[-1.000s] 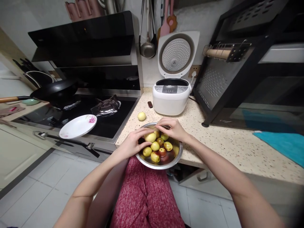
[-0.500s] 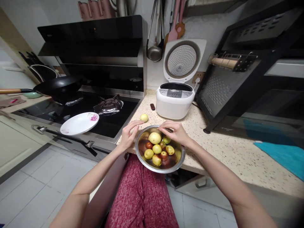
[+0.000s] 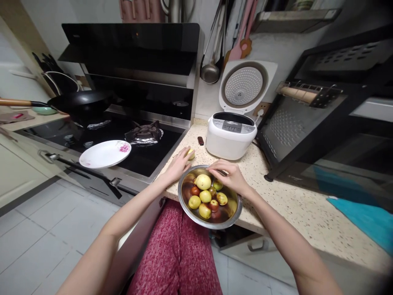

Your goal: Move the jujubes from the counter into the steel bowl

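A round metal bowl [image 3: 225,224] holds several yellow-green and reddish-brown jujubes [image 3: 205,196], and stands at the front edge of the counter. My left hand [image 3: 179,164] lies on the counter behind and left of the bowl. Its fingers curl over a single pale-green jujube [image 3: 192,154], partly hiding it. Over the bowl's back rim hangs my right hand [image 3: 229,175], with thumb and fingers pinched together. Something dark shows under those fingers, but I cannot make out what it is.
A white rice cooker [image 3: 231,137] with raised lid stands behind the bowl. A small dark-red object [image 3: 200,141] lies beside it. Leftward, a flowered white plate [image 3: 102,155] sits at the front of the stove, near a black wok [image 3: 80,100]. A blue cloth [image 3: 362,217] lies right.
My left hand has moved forward from beside the bowl's rim onto the loose jujube. My right hand stays pinched over the bowl. The whole view has shifted slightly.
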`<state>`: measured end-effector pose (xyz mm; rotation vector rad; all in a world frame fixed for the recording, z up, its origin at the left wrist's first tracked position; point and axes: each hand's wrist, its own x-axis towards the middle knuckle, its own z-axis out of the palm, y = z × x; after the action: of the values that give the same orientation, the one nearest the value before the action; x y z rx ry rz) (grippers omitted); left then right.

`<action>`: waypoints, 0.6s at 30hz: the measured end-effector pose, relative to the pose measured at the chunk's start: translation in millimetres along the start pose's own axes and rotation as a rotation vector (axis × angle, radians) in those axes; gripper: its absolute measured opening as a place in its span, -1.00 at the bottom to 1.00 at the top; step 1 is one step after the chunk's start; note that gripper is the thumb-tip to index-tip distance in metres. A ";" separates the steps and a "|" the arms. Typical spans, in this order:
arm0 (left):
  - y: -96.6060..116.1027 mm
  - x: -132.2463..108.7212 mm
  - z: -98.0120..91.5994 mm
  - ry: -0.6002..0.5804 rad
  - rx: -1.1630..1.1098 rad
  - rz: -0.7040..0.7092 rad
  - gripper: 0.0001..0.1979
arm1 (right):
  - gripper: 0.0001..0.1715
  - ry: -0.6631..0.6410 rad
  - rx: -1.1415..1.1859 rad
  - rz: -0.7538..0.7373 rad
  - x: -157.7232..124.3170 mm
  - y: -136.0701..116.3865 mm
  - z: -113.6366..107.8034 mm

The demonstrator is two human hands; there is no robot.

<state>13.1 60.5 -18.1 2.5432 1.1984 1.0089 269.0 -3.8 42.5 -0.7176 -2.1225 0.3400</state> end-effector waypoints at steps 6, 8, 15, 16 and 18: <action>-2.9 2.6 -1.9 0.024 0.049 0.046 -0.49 | -0.78 0.012 -0.002 -0.009 0.5 -0.9 0.4; 1.7 1.4 -5.5 0.054 0.089 0.018 -0.52 | -0.78 0.016 0.001 -0.009 0.4 -1.1 0.3; 16.2 -6.4 -13.0 0.098 0.117 -0.052 -0.63 | -0.77 0.007 0.003 -0.022 0.3 -2.6 -0.7; 17.0 -7.2 -13.5 0.086 0.124 -0.052 -0.64 | -0.77 0.008 0.003 -0.021 0.4 -2.9 -0.7; 17.6 -8.2 -14.0 0.065 0.136 -0.060 -0.63 | -0.76 0.010 0.003 -0.016 0.5 -3.5 -0.7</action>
<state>11.6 40.8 -4.6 2.5754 1.3973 1.0379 268.0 -6.3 45.0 -0.6989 -2.1164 0.3301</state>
